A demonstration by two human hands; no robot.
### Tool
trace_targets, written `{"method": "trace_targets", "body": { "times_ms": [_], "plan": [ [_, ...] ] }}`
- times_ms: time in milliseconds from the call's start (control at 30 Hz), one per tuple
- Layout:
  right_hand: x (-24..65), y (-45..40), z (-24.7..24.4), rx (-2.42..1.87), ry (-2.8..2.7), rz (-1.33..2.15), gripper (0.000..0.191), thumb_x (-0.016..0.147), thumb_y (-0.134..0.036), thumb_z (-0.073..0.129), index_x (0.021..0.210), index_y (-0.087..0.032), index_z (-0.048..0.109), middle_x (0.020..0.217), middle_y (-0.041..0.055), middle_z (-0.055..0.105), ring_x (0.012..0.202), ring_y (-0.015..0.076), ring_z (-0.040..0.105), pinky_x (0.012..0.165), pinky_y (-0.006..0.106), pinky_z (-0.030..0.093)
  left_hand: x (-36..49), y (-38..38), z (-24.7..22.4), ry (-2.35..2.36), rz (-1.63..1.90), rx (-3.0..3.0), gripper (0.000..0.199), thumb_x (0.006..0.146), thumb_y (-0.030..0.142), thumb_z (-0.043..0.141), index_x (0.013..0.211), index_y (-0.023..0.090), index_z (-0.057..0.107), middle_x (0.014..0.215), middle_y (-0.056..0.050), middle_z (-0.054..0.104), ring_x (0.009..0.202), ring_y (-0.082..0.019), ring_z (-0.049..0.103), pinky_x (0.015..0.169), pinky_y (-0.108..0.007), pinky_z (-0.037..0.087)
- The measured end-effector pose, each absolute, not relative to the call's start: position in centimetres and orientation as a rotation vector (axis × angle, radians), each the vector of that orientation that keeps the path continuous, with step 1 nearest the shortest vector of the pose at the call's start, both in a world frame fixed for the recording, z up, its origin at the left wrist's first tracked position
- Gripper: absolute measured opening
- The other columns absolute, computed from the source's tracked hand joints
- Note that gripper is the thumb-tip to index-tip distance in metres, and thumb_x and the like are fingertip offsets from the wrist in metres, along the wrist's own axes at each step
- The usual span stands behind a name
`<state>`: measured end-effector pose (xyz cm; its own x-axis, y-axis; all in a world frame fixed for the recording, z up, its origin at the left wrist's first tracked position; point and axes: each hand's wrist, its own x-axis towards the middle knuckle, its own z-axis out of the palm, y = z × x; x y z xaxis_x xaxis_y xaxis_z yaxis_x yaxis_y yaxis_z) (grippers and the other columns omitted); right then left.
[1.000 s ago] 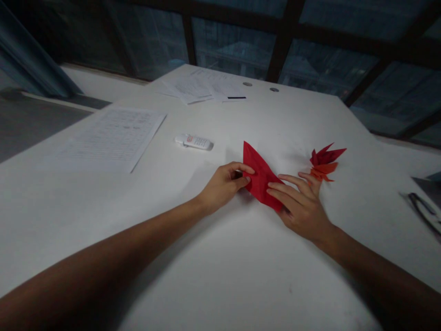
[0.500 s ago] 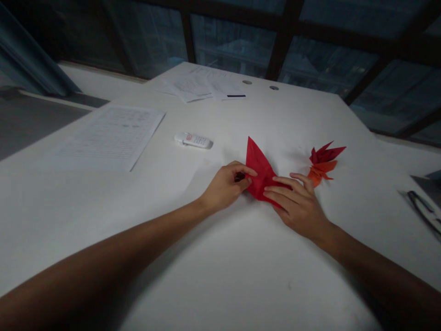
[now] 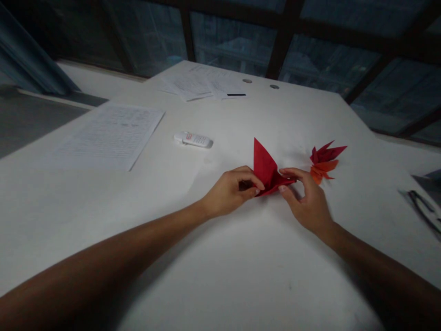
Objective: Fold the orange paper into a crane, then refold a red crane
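Observation:
A sheet of red paper, partly folded, is between my two hands over the white table. One pointed flap stands up and leans to the left, and a narrow folded edge runs toward the right. My left hand pinches the paper's lower left corner between thumb and fingers. At the right end, my right hand grips the folded part, thumb below and index finger above. Just beyond my right hand lie a folded dark red paper piece and an orange one, touching each other.
A white marker-like object with printed text lies left of centre. Printed sheets are at the left, and more papers spread at the back. A black-handled tool is at the right edge. Windows stand behind the table.
The red paper's near part has been folded up into a narrow edge, and its upright flap has shifted slightly right. My right hand went from lying spread on the paper to pinching its right end.

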<state>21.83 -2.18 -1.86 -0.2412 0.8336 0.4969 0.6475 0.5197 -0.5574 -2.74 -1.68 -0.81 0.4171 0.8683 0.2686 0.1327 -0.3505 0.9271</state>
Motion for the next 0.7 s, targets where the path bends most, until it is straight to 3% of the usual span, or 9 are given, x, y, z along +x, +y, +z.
{"method": "trace_targets", "body": {
  "times_ms": [167,267,367,467,567,700],
  "plan": [
    [22.4,-1.4,-2.1,-1.117,-1.921,0.686,0.052,0.097,-0.040,0.065,0.146,-0.028,0.050,0.144,0.0115,0.062,0.129,0.0279,0.061,0.112,0.052,0.046,-2.8,-1.9,-0.2,0.764,0.995,1.676,0.011,0.086,0.026,0.076,0.091,0.016,0.074,0.095,-0.005,0.063,0.082,-0.013,0.060,0.075,-0.029,0.048],
    [22.8,-1.2,-2.1,-1.082,-1.912,0.840,0.058,0.098,-0.043,0.065,0.151,-0.030,0.045,0.145,0.0115,0.062,0.135,0.0284,0.057,0.116,0.052,0.042,-2.8,-1.9,0.0,0.735,0.972,1.709,0.023,0.080,0.032,0.084,0.091,0.016,0.071,0.099,-0.005,0.063,0.083,-0.013,0.060,0.074,-0.028,0.048],
    [23.0,-1.2,-2.1,-1.088,-1.888,0.929,0.058,0.097,-0.046,0.066,0.150,-0.031,0.047,0.138,0.0109,0.065,0.129,0.0283,0.061,0.112,0.051,0.045,-2.8,-2.0,-0.1,0.758,0.972,1.698,0.028,0.075,0.033,0.087,0.083,0.016,0.065,0.098,-0.004,0.062,0.083,-0.013,0.059,0.074,-0.027,0.048],
    [22.9,-1.2,-2.0,-1.111,-1.858,0.924,0.054,0.095,-0.046,0.068,0.144,-0.031,0.053,0.131,0.0096,0.066,0.123,0.0267,0.062,0.107,0.047,0.048,-2.7,-1.9,-0.4,0.799,0.977,1.690,0.021,0.079,0.023,0.081,0.081,0.016,0.062,0.094,-0.002,0.061,0.080,-0.012,0.058,0.073,-0.026,0.047],
    [22.9,-1.1,-2.1,-1.104,-1.800,0.927,0.048,0.092,-0.046,0.072,0.136,-0.030,0.058,0.118,0.0066,0.068,0.109,0.0234,0.066,0.097,0.040,0.052,-2.7,-1.9,-0.6,0.828,0.999,1.654,0.012,0.080,0.014,0.075,0.085,0.016,0.064,0.094,-0.002,0.061,0.079,-0.011,0.057,0.072,-0.026,0.046],
    [22.7,-0.9,-2.2,-1.079,-1.679,1.067,0.043,0.088,-0.042,0.078,0.124,-0.028,0.061,0.105,0.0036,0.072,0.095,0.0200,0.068,0.087,0.034,0.055,-2.5,-2.0,-0.8,0.811,0.990,1.537,0.018,0.080,0.013,0.072,0.096,0.017,0.065,0.095,-0.003,0.065,0.078,-0.012,0.059,0.071,-0.027,0.047]
  ]
}}
